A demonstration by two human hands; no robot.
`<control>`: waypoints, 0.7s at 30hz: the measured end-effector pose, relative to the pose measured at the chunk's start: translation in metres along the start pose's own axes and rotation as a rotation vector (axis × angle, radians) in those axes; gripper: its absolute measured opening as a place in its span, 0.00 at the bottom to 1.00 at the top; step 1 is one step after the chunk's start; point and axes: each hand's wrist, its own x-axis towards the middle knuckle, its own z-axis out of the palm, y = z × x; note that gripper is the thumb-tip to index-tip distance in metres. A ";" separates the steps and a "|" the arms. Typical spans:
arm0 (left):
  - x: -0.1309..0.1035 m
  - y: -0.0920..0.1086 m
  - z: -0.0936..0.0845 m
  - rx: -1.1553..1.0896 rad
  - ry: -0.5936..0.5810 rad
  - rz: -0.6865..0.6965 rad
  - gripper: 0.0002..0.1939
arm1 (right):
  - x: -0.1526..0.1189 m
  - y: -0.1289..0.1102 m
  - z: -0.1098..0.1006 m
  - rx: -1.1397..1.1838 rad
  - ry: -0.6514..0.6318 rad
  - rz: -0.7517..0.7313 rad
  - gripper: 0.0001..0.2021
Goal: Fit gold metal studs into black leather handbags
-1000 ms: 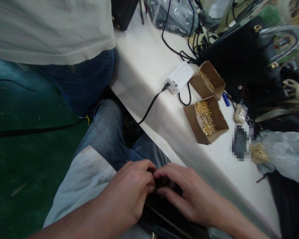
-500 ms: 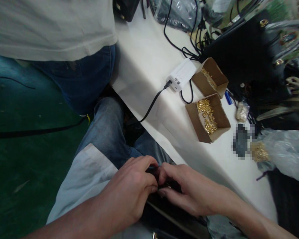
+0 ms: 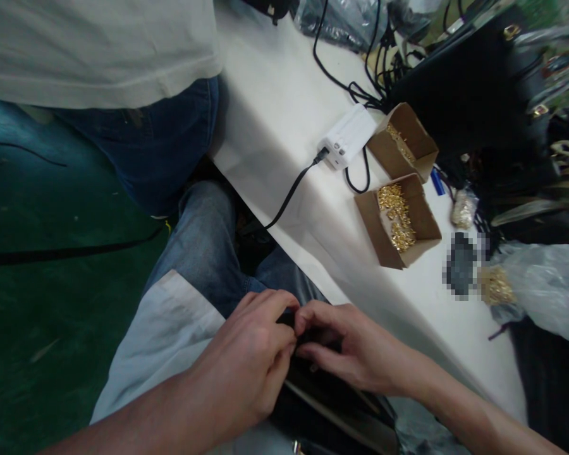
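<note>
Head view: the nearer box (image 3: 377,227) and the farther box (image 3: 420,142), both cardboard with gold pieces inside, sit on the white bench (image 3: 270,133) beside a white device (image 3: 348,139) whose black cable (image 3: 289,196) reaches the edge. A black handbag (image 3: 464,88) stands behind; a co-worker's pale shirt (image 3: 99,50) fills the upper left. White surface runs between lap and boxes. At the lap lies a black item (image 3: 306,420) with a paler strip. Left hand (image 3: 253,344) and right hand (image 3: 360,347) meet over it, fingers curled; their grip is hidden.
</note>
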 end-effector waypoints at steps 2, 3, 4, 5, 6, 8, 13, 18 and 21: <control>0.000 -0.001 0.000 0.002 -0.003 0.003 0.12 | 0.000 -0.002 0.002 -0.050 0.037 -0.007 0.08; -0.001 -0.002 0.000 0.004 -0.004 0.006 0.12 | 0.000 -0.002 0.003 -0.092 0.058 -0.022 0.08; -0.001 -0.002 0.000 0.006 -0.002 0.012 0.12 | 0.000 -0.002 0.005 -0.135 0.080 -0.043 0.09; -0.002 -0.003 0.000 0.007 0.002 0.015 0.12 | 0.000 -0.002 0.007 -0.172 0.101 -0.066 0.08; -0.003 -0.004 0.000 0.006 0.006 0.016 0.12 | 0.000 -0.001 0.008 -0.201 0.122 -0.089 0.07; -0.004 -0.005 0.001 -0.001 0.005 0.014 0.12 | -0.001 0.002 0.011 -0.232 0.157 -0.132 0.05; -0.006 -0.006 0.005 -0.069 -0.010 0.007 0.11 | -0.004 0.009 0.010 -0.307 0.131 -0.230 0.05; -0.006 -0.006 0.009 -0.059 -0.016 0.040 0.12 | -0.011 0.000 0.005 -0.407 -0.035 -0.202 0.05; -0.003 -0.007 0.011 -0.016 -0.031 0.043 0.11 | -0.015 -0.006 0.009 -0.571 -0.090 -0.139 0.06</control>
